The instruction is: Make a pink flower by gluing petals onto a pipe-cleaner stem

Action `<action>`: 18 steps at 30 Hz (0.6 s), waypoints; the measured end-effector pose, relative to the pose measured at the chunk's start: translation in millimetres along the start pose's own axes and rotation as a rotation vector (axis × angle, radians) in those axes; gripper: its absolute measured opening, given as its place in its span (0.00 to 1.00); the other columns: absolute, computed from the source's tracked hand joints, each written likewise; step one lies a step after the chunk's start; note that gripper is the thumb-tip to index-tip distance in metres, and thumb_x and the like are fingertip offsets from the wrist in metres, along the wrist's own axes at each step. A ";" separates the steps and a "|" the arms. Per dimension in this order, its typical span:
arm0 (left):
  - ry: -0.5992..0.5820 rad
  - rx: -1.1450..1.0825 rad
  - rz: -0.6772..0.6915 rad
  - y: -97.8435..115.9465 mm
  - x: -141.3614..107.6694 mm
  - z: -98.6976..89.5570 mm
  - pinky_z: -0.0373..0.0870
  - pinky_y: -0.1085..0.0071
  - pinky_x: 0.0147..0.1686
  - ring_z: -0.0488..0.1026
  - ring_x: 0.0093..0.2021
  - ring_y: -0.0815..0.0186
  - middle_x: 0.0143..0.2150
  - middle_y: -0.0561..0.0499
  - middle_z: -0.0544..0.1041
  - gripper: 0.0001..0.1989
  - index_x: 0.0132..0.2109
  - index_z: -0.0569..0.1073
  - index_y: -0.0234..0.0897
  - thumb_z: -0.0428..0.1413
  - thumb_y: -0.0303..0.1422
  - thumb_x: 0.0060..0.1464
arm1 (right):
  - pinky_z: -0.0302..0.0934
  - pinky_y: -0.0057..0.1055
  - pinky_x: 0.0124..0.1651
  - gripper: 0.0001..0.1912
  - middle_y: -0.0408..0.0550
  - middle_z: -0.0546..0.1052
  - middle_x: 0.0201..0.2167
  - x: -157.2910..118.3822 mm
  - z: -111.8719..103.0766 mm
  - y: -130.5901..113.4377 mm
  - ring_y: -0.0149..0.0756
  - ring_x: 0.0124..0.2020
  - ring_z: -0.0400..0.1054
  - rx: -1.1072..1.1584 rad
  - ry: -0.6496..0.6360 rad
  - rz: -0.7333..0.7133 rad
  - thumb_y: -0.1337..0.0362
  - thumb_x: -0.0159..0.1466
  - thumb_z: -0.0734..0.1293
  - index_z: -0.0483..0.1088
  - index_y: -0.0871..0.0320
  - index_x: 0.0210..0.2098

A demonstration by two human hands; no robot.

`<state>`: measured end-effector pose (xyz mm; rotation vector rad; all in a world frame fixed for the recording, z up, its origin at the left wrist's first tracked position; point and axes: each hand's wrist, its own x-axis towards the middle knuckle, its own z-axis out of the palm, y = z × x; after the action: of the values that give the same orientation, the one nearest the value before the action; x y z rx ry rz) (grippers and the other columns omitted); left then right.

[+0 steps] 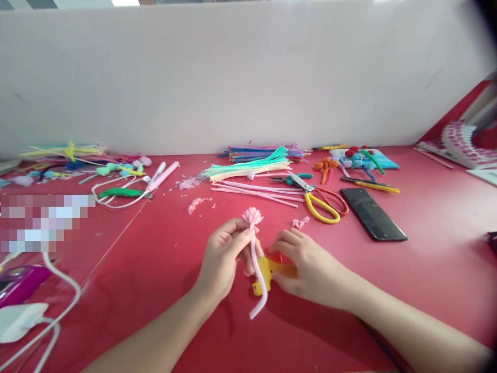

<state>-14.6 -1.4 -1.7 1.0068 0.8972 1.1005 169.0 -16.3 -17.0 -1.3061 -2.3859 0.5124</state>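
My left hand (227,254) pinches a pink pipe-cleaner flower (252,216) just under its fluffy head. The flower's pale pink stem (257,264) hangs down and bends to the left at its tip. My right hand (306,264) is closed round a yellow tool (265,274), which lies behind the stem; a bit of red shows at its upper side. The tool's right part is hidden by my right hand. Small pink fluff scraps (300,223) lie on the red table (217,336) beyond my right hand.
Scissors with yellow and red handles (322,208) and a black phone (373,215) lie at the right. Pipe-cleaner bundles (248,168) are behind my hands, before a white partition (233,77). A pink corded tool (163,176) and white cables (70,280) lie at the left.
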 end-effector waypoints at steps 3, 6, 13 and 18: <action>-0.026 -0.009 -0.026 -2.4 -0.1 -0.5 0.60 0.82 0.11 0.64 0.12 0.76 0.20 0.54 0.75 0.06 0.32 0.68 0.34 0.55 0.32 0.55 | 0.59 0.30 0.39 0.06 0.47 0.73 0.32 7.4 -12.4 22.1 0.35 0.34 0.66 -0.219 0.140 0.136 0.68 0.62 0.62 0.71 0.58 0.34; -0.043 -0.007 -0.055 -4.6 -0.6 -0.2 0.60 0.82 0.11 0.64 0.11 0.76 0.20 0.54 0.75 0.05 0.33 0.68 0.34 0.55 0.32 0.55 | 0.57 0.34 0.39 0.07 0.52 0.74 0.31 13.4 -17.2 46.8 0.40 0.35 0.66 -0.306 0.181 0.214 0.70 0.61 0.62 0.72 0.61 0.32; -0.080 0.008 -0.084 -6.1 -2.6 2.8 0.60 0.82 0.11 0.64 0.11 0.76 0.19 0.54 0.75 0.06 0.32 0.68 0.35 0.54 0.32 0.55 | 0.55 0.34 0.37 0.09 0.55 0.73 0.29 18.5 -4.8 57.8 0.41 0.34 0.66 -0.331 0.173 0.184 0.72 0.61 0.61 0.70 0.61 0.25; -0.102 0.021 -0.109 -7.3 -3.3 3.3 0.60 0.82 0.11 0.64 0.11 0.76 0.19 0.54 0.75 0.06 0.32 0.68 0.35 0.54 0.32 0.56 | 0.56 0.29 0.30 0.07 0.48 0.72 0.26 16.8 -6.4 43.6 0.34 0.27 0.65 -0.209 0.257 0.206 0.71 0.63 0.59 0.66 0.60 0.29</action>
<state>-10.3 -6.2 -7.4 1.0104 0.8723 0.9420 194.9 20.8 -30.0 -1.6119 -2.1497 0.1382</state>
